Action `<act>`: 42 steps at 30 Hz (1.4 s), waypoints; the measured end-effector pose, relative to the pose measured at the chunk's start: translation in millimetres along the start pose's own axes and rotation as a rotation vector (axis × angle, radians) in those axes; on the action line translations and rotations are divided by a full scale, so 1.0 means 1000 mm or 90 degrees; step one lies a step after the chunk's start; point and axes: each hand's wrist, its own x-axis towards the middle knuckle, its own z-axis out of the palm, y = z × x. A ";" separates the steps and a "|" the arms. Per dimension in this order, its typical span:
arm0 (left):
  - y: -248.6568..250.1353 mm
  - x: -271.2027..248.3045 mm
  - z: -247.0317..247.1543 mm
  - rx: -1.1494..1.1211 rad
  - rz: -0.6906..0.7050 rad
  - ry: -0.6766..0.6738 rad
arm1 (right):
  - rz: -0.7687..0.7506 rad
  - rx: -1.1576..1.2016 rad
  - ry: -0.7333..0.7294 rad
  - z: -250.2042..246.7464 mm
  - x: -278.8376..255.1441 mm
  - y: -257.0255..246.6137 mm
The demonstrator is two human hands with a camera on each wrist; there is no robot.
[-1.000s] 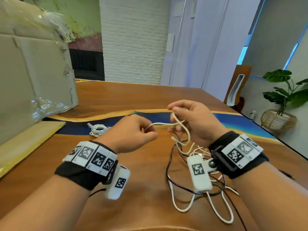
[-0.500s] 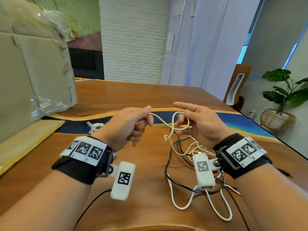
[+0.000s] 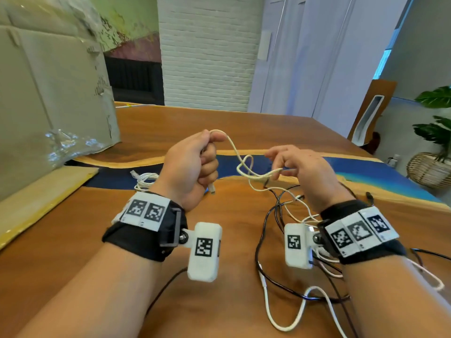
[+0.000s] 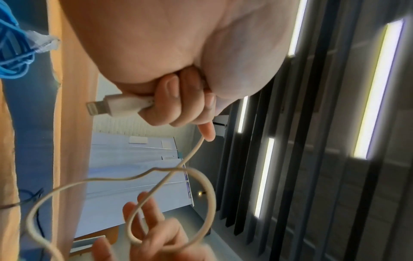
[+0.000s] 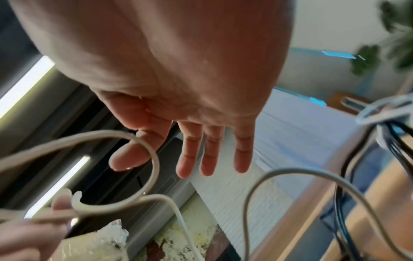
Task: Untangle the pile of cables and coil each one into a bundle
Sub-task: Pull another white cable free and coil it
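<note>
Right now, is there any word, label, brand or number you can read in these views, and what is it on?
No readable text in any view.
Wrist bands and camera housings: black-and-white square marker patterns only, no letters or digits.
Cardboard box: faint dark marks near its edge, too blurred to read.
Cream cable plug: no marking shows.

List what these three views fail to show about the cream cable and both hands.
- Cream cable's far end: head view, lost in the black-and-white cable tangle.
- Right hand: whether it touches the cable; head view hides its palm, right wrist view is blurred.
- Left hand: cable inside the fist, covered by curled fingers.
</note>
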 end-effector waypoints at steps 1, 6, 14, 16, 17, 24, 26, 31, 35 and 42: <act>-0.004 0.002 0.002 0.037 0.010 -0.011 | 0.003 -0.055 -0.005 0.004 0.003 0.002; -0.014 0.009 0.012 0.269 0.067 -0.070 | -0.049 -0.328 -0.026 0.026 0.019 0.008; -0.026 0.008 -0.007 0.147 0.056 -0.050 | 0.027 -0.058 -0.125 0.038 0.008 0.020; -0.026 0.009 -0.011 0.080 0.050 -0.028 | 0.072 0.058 -0.029 0.039 0.006 0.023; -0.026 0.008 -0.013 0.050 0.040 -0.016 | 0.098 0.152 0.012 0.039 0.005 0.024; -0.020 0.005 -0.025 -0.213 -0.016 0.038 | 0.185 0.552 -0.001 0.020 -0.007 0.026; -0.020 0.005 -0.025 -0.259 -0.021 0.024 | 0.173 0.542 -0.061 0.018 -0.008 0.030; -0.012 0.003 -0.021 -0.412 -0.018 -0.002 | 0.151 0.295 -0.101 0.019 -0.007 0.033; -0.011 0.007 -0.023 -0.485 0.028 0.087 | 0.073 -0.098 -0.184 0.032 -0.013 0.017; -0.017 0.007 -0.019 -0.386 0.078 0.146 | 0.001 -0.303 -0.258 0.058 -0.025 -0.002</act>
